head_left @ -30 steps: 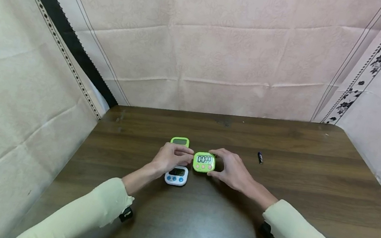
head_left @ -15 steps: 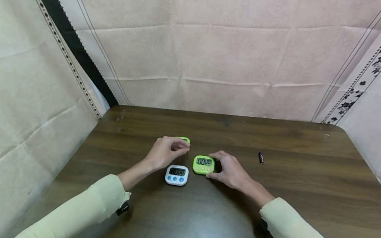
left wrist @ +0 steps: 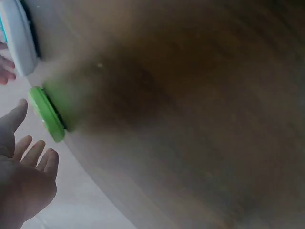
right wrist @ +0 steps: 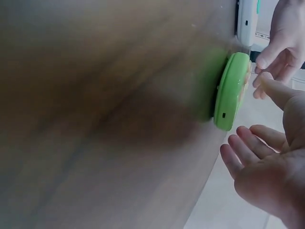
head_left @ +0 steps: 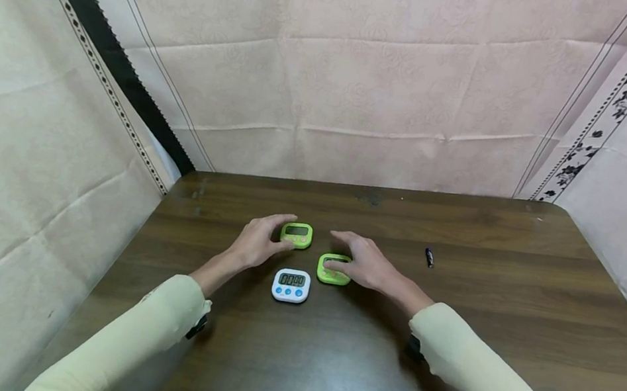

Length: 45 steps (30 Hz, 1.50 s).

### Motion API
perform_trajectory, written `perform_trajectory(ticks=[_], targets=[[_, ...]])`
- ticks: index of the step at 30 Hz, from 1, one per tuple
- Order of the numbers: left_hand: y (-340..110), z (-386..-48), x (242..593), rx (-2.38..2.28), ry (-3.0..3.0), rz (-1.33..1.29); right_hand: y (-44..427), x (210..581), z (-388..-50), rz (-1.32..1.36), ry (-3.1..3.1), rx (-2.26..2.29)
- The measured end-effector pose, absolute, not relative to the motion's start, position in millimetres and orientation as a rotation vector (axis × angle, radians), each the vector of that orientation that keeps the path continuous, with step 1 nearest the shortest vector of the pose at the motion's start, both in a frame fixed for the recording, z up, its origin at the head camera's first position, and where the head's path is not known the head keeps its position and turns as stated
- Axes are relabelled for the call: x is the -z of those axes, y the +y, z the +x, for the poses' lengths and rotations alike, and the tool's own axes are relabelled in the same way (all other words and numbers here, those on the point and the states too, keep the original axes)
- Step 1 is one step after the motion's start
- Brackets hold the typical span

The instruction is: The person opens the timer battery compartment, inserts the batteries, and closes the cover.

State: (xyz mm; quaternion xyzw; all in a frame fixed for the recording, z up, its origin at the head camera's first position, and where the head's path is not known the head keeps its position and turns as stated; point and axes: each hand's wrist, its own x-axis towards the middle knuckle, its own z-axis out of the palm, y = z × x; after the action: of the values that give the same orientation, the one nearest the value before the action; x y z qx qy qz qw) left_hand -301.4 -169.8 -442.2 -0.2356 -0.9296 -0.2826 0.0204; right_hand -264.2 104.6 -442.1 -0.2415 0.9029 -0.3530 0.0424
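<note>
Right hand (head_left: 363,262) has slipped off the green timer (head_left: 332,279) below its parted, empty fingers, seemingly set down; left hand (head_left: 255,242), spread and empty, flanks a second green timer (head_left: 297,235).

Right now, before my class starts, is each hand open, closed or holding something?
Left hand: open beside the farther green timer, holding nothing.
Right hand: open over the nearer green timer, holding nothing.

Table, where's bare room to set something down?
Bare table lies right of the battery, and between the sleeves, nearer than the white timer. It's crowded between left hand and right hand, around the green timers.
</note>
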Motion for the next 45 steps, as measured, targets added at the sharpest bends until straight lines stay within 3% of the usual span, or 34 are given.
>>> perform_trajectory(ticks=[14, 25, 35, 45], targets=[[-166, -307, 450, 0.818, -3.029, -0.68, 67, 442, -297, -0.719, 2.598, 0.921], [-163, -307, 451, 0.808, -3.029, -0.674, 43, 442, -305, -0.627, 2.796, 0.82], [-167, -303, 437, 0.945, -2.931, -0.667, 43, 436, -295, -0.651, 2.849, 0.929], [-149, -290, 420, 1.134, -2.667, -0.595, 53, 417, -265, -0.688, 2.924, 1.236]])
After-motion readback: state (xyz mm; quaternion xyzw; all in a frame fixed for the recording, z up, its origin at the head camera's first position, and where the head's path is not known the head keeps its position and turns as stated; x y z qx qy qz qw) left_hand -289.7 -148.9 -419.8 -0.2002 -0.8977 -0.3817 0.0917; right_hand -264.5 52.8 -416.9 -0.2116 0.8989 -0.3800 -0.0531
